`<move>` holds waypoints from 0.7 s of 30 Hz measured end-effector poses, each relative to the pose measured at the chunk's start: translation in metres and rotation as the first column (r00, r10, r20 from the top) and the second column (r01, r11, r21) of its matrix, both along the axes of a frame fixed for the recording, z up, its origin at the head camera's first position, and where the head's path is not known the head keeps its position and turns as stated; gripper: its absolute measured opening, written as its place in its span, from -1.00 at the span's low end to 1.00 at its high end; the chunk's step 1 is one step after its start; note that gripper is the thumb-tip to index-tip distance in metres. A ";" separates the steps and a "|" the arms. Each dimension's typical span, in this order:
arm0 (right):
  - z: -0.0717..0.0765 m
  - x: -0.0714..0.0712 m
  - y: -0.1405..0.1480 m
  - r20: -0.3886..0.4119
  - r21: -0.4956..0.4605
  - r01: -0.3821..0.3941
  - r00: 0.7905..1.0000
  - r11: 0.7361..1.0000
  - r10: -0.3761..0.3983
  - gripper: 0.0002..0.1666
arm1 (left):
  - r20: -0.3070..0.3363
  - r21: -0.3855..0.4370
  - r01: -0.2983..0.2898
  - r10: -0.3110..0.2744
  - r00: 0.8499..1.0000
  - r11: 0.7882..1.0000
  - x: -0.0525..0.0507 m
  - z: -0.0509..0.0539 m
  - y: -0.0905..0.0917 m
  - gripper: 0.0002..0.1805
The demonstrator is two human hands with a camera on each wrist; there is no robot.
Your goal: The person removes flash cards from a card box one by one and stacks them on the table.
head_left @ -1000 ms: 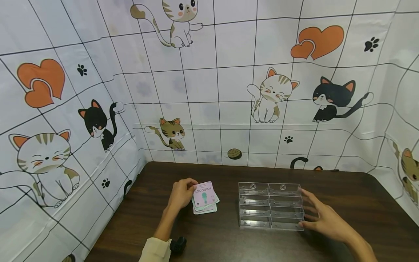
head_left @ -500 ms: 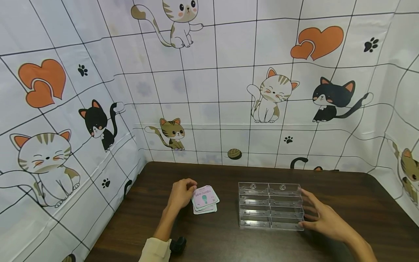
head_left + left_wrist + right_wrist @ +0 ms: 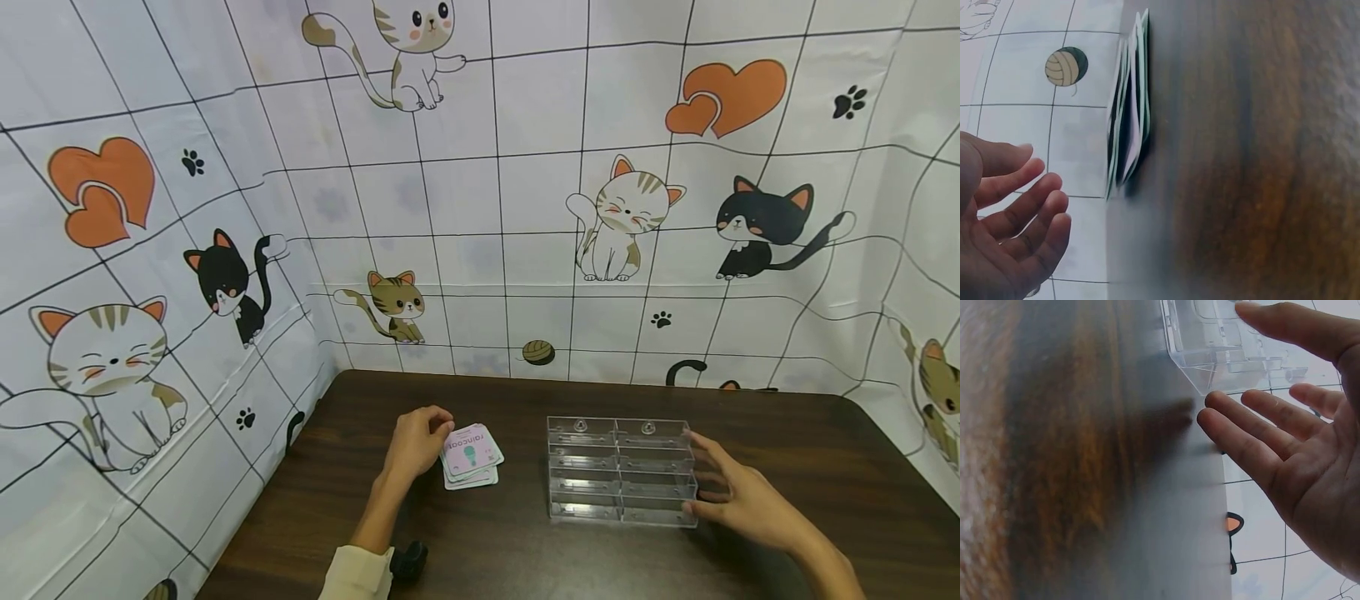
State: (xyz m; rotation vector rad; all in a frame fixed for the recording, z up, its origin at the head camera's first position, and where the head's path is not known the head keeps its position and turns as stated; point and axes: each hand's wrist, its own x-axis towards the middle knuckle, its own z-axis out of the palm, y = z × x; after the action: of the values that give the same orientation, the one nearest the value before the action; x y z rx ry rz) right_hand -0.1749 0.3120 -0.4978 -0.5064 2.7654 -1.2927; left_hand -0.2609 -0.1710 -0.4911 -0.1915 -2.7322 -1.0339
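Note:
A small stack of cards (image 3: 472,454) lies on the dark wooden table, its top card pink with the word "raincoat" and a green picture. Just left of the stack is my left hand (image 3: 416,443), fingers loosely bent. The left wrist view shows that hand holding nothing, apart from the fanned card edges (image 3: 1130,106). A clear plastic stepped rack (image 3: 621,473) with two columns of slots stands to the right. My right hand (image 3: 750,504) is at the rack's right side, fingers extended and thumb near its front corner. Whether it touches the rack I cannot tell.
The brown table (image 3: 495,558) reaches back to a white sheet (image 3: 457,200) printed with cats and grid lines, which also hangs at both sides. A black wrist strap piece (image 3: 408,562) is by the left sleeve (image 3: 358,572).
One second ago my left hand held the raised edge of the top "raincoat" card. That card then dropped flat on the stack, released. The right hand and rack have barely moved.

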 end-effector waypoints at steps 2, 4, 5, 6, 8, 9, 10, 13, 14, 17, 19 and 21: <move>0.001 0.000 0.000 -0.033 0.037 0.012 0.999 0.999 -0.011 0.26 | -0.005 -0.003 -0.003 0.003 1.000 1.000 0.000 0.001 0.000 -0.88; 0.002 -0.001 0.001 -0.067 0.073 0.027 0.997 0.997 -0.022 0.18 | -0.008 -0.006 -0.006 0.006 1.000 1.000 0.000 0.002 0.001 -0.88; 0.002 -0.001 0.001 -0.081 0.088 0.035 0.996 0.996 -0.028 0.13 | -0.010 -0.009 -0.008 0.008 1.000 1.000 0.000 0.003 0.001 -0.88; 0.002 -0.001 0.002 -0.090 0.103 0.045 0.995 0.994 -0.036 0.08 | -0.011 -0.011 -0.009 0.009 1.000 1.000 0.000 0.004 0.001 -0.88; 0.002 -0.002 0.003 -0.100 0.124 0.064 0.994 0.990 -0.052 0.00 | -0.012 -0.013 -0.010 0.010 1.000 1.000 0.000 0.005 0.002 -0.87; 0.002 -0.003 0.003 -0.100 0.131 0.073 0.993 0.989 -0.060 -0.04 | -0.012 -0.014 -0.011 0.011 1.000 1.000 0.000 0.006 0.002 -0.86; 0.003 -0.003 0.003 -0.099 0.136 0.080 0.993 0.987 -0.067 -0.07 | -0.012 -0.014 -0.011 0.010 1.000 1.000 0.001 0.006 0.002 -0.86; 0.004 -0.003 0.004 -0.091 0.161 0.103 0.992 0.982 -0.089 -0.15 | -0.011 -0.014 -0.010 0.010 1.000 1.000 0.001 0.007 0.002 -0.85; 0.005 -0.003 0.004 -0.084 0.168 0.111 0.992 0.979 -0.098 -0.17 | -0.010 -0.015 -0.010 0.009 1.000 1.000 0.001 0.008 0.002 -0.85; 0.009 -0.003 0.004 -0.079 0.185 0.127 0.990 0.974 -0.114 -0.26 | -0.013 -0.022 -0.011 0.010 1.000 1.000 0.002 0.009 0.003 -0.86; 0.010 -0.004 0.004 -0.090 0.194 0.143 0.988 0.970 -0.128 -0.35 | -0.015 -0.023 -0.011 0.011 1.000 1.000 0.003 0.010 0.004 -0.85; 0.011 -0.004 0.003 -0.114 0.189 0.150 0.985 0.970 -0.130 -0.45 | -0.022 -0.026 -0.010 0.009 1.000 1.000 0.003 0.012 0.005 -0.84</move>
State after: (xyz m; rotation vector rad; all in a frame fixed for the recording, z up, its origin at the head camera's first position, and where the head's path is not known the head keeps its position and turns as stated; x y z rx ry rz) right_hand -0.1791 0.3151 -0.4864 -0.3791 3.0197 -1.0250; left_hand -0.2577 -0.1658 -0.4790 -0.1933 -2.7250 -0.9883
